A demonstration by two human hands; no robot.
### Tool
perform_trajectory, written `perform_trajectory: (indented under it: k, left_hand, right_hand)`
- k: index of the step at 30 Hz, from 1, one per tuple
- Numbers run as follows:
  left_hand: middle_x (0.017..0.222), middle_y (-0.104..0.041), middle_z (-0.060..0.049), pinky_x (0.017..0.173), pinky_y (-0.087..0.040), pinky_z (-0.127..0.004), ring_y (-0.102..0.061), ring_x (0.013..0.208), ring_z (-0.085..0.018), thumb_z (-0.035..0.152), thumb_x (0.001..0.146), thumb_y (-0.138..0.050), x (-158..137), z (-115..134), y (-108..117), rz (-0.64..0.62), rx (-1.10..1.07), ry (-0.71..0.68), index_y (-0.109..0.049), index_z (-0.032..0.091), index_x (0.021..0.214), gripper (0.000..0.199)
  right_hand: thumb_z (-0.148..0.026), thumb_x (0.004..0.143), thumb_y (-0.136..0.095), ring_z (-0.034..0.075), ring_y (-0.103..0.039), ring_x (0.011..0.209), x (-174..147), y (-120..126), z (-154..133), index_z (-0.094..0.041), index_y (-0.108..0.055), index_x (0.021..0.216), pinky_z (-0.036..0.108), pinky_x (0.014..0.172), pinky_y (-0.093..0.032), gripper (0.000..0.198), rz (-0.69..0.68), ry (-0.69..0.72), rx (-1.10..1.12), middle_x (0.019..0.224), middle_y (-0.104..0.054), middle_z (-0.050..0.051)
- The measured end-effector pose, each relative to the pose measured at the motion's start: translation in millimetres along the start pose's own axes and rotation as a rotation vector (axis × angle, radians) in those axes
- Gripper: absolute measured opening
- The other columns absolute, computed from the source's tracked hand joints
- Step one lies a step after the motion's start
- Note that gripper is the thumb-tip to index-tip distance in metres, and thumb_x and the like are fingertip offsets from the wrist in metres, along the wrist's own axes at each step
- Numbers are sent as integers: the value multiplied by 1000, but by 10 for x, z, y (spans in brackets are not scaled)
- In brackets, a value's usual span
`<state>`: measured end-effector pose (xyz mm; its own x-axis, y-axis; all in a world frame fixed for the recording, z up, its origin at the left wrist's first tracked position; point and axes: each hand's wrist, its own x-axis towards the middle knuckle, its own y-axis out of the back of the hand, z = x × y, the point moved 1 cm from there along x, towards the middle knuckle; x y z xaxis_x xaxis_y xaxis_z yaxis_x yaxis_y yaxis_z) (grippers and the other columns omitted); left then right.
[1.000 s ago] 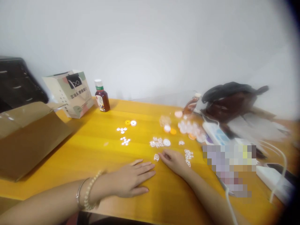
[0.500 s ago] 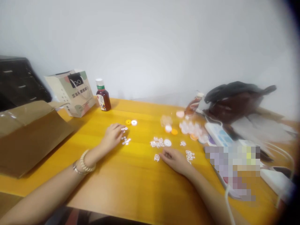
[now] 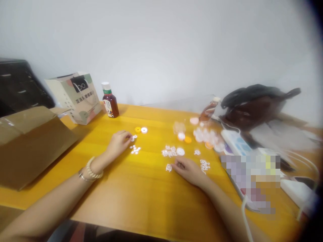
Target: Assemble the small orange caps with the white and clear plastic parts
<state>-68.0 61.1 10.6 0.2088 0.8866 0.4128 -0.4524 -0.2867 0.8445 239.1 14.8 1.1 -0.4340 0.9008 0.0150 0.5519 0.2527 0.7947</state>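
Note:
My left hand (image 3: 119,143) lies on the table with its fingers drawn together. Its fingertips pinch at a small white disc (image 3: 132,138), with another disc touching or close beside it. Just nearer to me is a loose cluster of small white discs (image 3: 135,150). My right hand (image 3: 185,168) rests on its side, fingers curled in and nothing visible in them. The index fingertip is at the edge of a white wheel-patterned cutout (image 3: 168,167). Beyond that hand are more white cutouts (image 3: 169,151) and a larger white round piece (image 3: 180,151).
A yellow ring (image 3: 137,129) and a white ring (image 3: 144,130) lie beyond my left hand. Clear round pieces (image 3: 205,135) are heaped at right, near a power strip (image 3: 236,143) and cables. A cardboard box (image 3: 32,148), paper bag (image 3: 82,97) and bottle (image 3: 110,102) stand at left.
My left fingertips have shifted slightly at the small discs. My right hand has stayed in place, and the view has tilted a little.

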Motion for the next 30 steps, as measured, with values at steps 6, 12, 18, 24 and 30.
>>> perform_trajectory:
  k: [6,12,18,24,30]
  left_hand:
    - [80,-61,-3,76,-40,-29,-55,77,-16,25,84,-48,-310,650,-146,-256,-212,-294,-59,19,84,13]
    - [80,-59,-2,74,-41,-27,-54,77,-15,21,82,-50,-434,795,-296,-337,-322,-295,-56,19,80,7]
    - [83,-59,-3,77,-41,-29,-54,80,-15,25,85,-48,-457,814,-311,-291,-344,-296,-57,19,82,11]
    - [87,-59,-4,78,-42,-30,-54,83,-16,29,86,-47,-423,762,-208,-181,-366,-256,-58,19,89,15]
    - [95,-58,-6,83,-42,-33,-54,91,-20,32,83,-48,66,282,-115,-11,-280,-118,-56,19,100,23]
  right_hand:
    - [-38,81,-45,11,-38,50,7,-11,10,-20,-42,60,22,47,-26,28,18,-4,-3,53,-42,-4]
    - [-40,81,-45,10,-38,51,16,-15,-4,-19,-43,60,22,47,-27,30,0,-14,-26,53,-43,-4]
    - [-41,81,-43,11,-40,52,22,-22,-3,-19,-42,61,22,48,-28,30,5,-13,-62,54,-44,-3]
    - [-39,82,-43,10,-39,51,14,-13,-20,-19,-41,60,21,48,-28,29,8,-11,-73,54,-43,-4]
    - [-37,82,-43,10,-38,51,8,-3,-34,-19,-40,61,21,48,-27,28,5,-5,-64,54,-42,-4]
